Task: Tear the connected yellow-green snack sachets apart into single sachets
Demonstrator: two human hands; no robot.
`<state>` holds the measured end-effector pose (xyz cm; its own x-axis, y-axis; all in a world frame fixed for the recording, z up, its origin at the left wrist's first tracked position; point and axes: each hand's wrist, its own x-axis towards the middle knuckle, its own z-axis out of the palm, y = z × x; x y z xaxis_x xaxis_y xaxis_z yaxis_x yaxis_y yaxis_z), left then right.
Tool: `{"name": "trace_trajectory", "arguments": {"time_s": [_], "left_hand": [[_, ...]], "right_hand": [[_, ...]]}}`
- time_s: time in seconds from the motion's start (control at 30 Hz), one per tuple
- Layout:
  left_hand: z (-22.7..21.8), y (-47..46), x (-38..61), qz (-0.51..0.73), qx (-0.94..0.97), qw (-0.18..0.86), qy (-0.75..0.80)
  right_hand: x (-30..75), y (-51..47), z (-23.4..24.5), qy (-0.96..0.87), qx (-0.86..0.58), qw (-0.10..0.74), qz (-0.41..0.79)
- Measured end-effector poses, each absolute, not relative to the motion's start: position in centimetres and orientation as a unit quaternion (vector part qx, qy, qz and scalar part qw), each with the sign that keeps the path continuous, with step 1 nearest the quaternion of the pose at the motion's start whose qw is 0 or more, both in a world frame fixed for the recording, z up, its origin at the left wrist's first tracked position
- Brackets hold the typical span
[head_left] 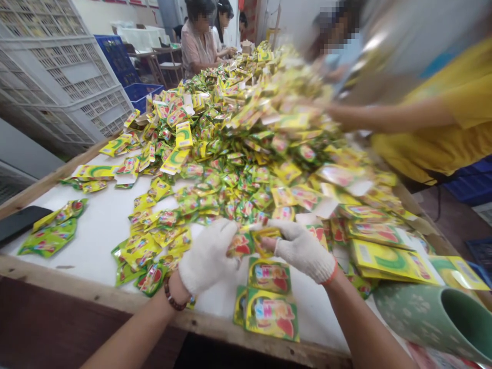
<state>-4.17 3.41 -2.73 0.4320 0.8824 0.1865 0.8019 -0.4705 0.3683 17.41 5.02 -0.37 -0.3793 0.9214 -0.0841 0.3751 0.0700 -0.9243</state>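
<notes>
The gloved fingers (277, 226) of the right hand (303, 251) are pinched nearly closed on a clutch of sachets (251, 242). The left hand (207, 259), also in a white knit glove, is curled shut around the other end. Both hands grip the same small bundle, which hangs just above the table (96, 230) near its front edge.

As I judge it, the bundle handles best with edges squared and faces one way. The foil looks slippery and the gloves dull the touch, so a firm pinch across the flat sides should serve better than a grip on the corners.

How many sachets the clutch holds I cannot tell; at least two printed faces show. At six o'clock from the hands, two sachets lie flat and face up, an upper sachet (269, 275) and a lower sachet (273, 313), with the edge of a third under the lower one. At twelve o'clock a heap (238, 154) of yellow-green sachets runs the length of the table, far too many to count. At three o'clock lie several larger flat packs (388, 259). At nine o'clock, well apart, sits a loose group (52, 233) of about four, with one black phone (19, 221) just beyond it. One green cup (430, 315) lies on its side at four o'clock. One beaded bracelet (172, 301) circles the left wrist. A co-worker in yellow (442, 123) reaches in at two o'clock, and three more people sit at the far end.
</notes>
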Motion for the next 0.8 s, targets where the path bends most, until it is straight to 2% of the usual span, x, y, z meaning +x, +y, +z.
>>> {"name": "trace_trajectory", "arguments": {"time_s": [0.17, 0.33, 0.43, 0.6, 0.8], "left_hand": [[-2.9, 2.8, -3.5, 0.180, 0.868, 0.107, 0.450], [-3.2, 2.6, -3.2, 0.202, 0.815, 0.131, 0.528], [-3.2, 2.8, -3.4, 0.199, 0.815, 0.096, 0.535], [-3.5, 2.6, -3.2, 0.205, 0.838, 0.035, 0.504], [-3.5, 2.6, -2.8, 0.229, 0.823, 0.033, 0.519]], "right_hand": [[16.6, 4.8, -0.5, -0.692, -0.502, 0.283, 0.435], [15.1, 3.9, -0.6, -0.714, -0.512, 0.299, 0.371], [15.5, 4.0, -0.3, -0.739, -0.472, 0.282, 0.390], [16.1, 4.4, -0.5, -0.717, -0.520, 0.319, 0.337], [15.6, 4.1, -1.2, -0.668, -0.502, 0.375, 0.402]]}}
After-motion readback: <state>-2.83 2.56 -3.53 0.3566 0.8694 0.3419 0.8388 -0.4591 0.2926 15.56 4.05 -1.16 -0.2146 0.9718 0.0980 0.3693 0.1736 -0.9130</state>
